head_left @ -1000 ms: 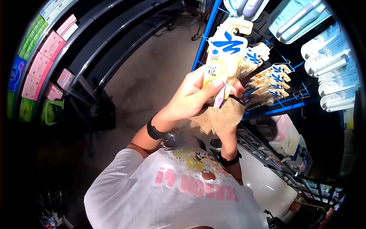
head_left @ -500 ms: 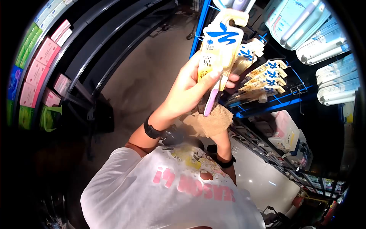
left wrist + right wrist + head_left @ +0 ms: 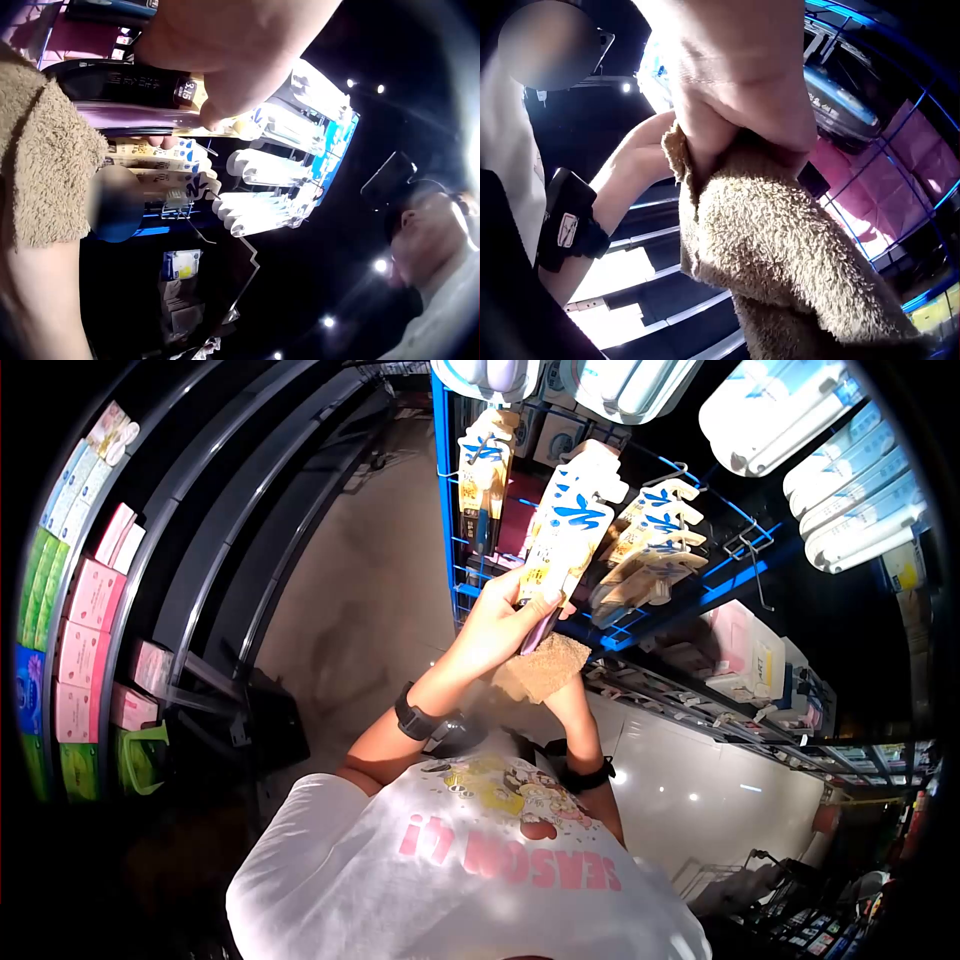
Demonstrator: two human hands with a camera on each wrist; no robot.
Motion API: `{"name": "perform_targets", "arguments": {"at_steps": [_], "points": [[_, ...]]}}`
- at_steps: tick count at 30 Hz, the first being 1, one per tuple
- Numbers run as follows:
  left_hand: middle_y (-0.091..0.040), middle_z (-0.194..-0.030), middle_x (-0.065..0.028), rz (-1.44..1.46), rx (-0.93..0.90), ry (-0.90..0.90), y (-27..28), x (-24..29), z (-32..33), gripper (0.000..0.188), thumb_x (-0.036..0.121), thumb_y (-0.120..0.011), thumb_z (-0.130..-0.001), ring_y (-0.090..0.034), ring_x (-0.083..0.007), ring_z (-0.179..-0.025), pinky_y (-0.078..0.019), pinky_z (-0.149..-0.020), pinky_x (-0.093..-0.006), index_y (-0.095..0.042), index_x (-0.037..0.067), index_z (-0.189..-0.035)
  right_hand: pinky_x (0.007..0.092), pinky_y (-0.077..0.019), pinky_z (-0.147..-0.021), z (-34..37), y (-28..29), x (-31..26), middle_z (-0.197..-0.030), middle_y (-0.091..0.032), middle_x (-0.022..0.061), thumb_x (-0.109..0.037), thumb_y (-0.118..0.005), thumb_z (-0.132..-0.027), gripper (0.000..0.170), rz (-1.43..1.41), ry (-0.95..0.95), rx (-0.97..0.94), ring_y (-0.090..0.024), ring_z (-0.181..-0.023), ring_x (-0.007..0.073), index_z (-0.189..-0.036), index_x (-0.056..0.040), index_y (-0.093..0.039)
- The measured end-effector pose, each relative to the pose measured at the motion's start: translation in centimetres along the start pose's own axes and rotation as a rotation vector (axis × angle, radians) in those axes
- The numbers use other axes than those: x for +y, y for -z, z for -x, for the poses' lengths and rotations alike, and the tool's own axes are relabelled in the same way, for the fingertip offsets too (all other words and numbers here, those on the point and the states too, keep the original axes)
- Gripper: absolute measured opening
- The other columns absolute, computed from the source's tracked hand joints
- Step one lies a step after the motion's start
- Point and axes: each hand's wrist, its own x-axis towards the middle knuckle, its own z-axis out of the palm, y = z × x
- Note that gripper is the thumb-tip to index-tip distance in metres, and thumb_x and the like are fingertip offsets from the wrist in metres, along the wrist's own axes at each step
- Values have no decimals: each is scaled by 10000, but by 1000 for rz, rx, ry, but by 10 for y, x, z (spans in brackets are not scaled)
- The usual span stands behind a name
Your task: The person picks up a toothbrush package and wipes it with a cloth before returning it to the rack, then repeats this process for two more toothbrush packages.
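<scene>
My left hand (image 3: 497,625) pinches a packaged toothbrush (image 3: 570,540) between thumb and fingers. The pack is yellow and white with a blue logo, and a purple handle shows at its lower end. In the left wrist view, the handle (image 3: 135,118) runs along the dark pack below the thumb. My right hand (image 3: 742,97) grips a tan terry cloth (image 3: 772,240) that hangs down in folds. In the head view, this cloth (image 3: 545,668) covers most of the right hand, right beside the lower end of the pack.
Similar toothbrush packs (image 3: 655,540) hang on hooks of a blue wire rack (image 3: 443,490), with larger white-and-blue packs (image 3: 865,490) to the right. Dark shelves at left carry pink boxes (image 3: 95,595). Another person (image 3: 431,247) appears in the left wrist view.
The head view has shifted, bringing more of the rack's left side into sight. The held pack now appears lower, beside the hanging packs. Both hands keep their holds.
</scene>
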Motion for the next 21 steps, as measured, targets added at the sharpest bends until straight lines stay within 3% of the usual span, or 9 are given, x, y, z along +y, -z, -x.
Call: {"name": "perform_targets", "arguments": {"at_steps": [6,8,12,13,14,15,18,19,21], "points": [[-593,-835,-71,17,14,21,0,-6,-3,245,133,-497,-844,-568,-98,-736,-453,-665,-217,-484,-49,-1007,329,-400,-580,5,0,0,-718,-528,94,-146,-633,-692,192,142,-41,-95,-509,-660,215,-782,-20,-519],[-582,-821,-54,16,19,38,1,-6,-5,228,125,-489,-847,-552,-89,-717,-450,-654,-218,-475,-36,-1007,329,-402,-577,9,-4,5,-706,-527,93,-153,-641,-687,198,-55,-111,-59,-508,-657,215,-766,-17,-520],[-555,-822,-46,1,25,-32,2,-10,-12,236,128,-498,-841,-532,-81,-694,-440,-621,-217,-451,-25,-1015,369,-372,-580,3,-7,12,-700,-509,119,-184,-598,-693,160,87,66,1,-491,-664,273,-729,-41,-536],[-549,-776,-68,-264,133,-133,5,-15,-15,259,150,-564,-800,-517,-86,-648,-426,-588,-225,-438,-15,-955,381,-362,-581,1,-6,15,-698,-501,124,-188,-583,-695,149,132,147,6,-482,-673,290,-716,-48,-537],[-539,-793,-65,-418,172,-77,8,-13,-13,282,152,-590,-782,-523,-95,-697,-432,-633,-232,-422,-8,-944,392,-341,-571,2,-2,17,-706,-483,125,-189,-559,-696,136,222,197,5,-458,-676,314,-680,-58,-526],[-528,-810,-63,-571,213,-19,12,-11,-10,310,153,-616,-764,-530,-103,-746,-438,-679,-238,-406,0,-933,379,-380,-641,8,0,31,-810,-519,117,-155,-570,-710,132,217,75,-43,-496,-744,290,-802,-61,-551],[-465,-868,-107,-941,391,-335,21,-8,-8,499,197,-721,-618,-479,-223,-819,-399,-735,-314,-409,5,-957,306,-422,-756,22,9,41,-1004,-521,106,-113,-616,-706,397,-194,14,157,-521,-874,222,-1065,-26,-471],[-449,-899,-118,-1042,417,-400,25,-3,-6,530,206,-726,-602,-454,-244,-850,-381,-763,-329,-413,-1,-976,291,-434,-738,15,16,25,-1017,-523,90,-119,-612,-717,381,-46,114,167,-526,-869,207,-1059,-24,-473],[-402,-988,-147,-1040,473,-470,39,-5,-6,580,204,-709,-622,-398,-268,-929,-338,-823,-346,-395,-19,-1055,285,-421,-790,-15,60,-37,-1056,-517,66,-144,-607,-735,410,431,177,-300,-522,-907,190,-1096,-21,-457]]}}
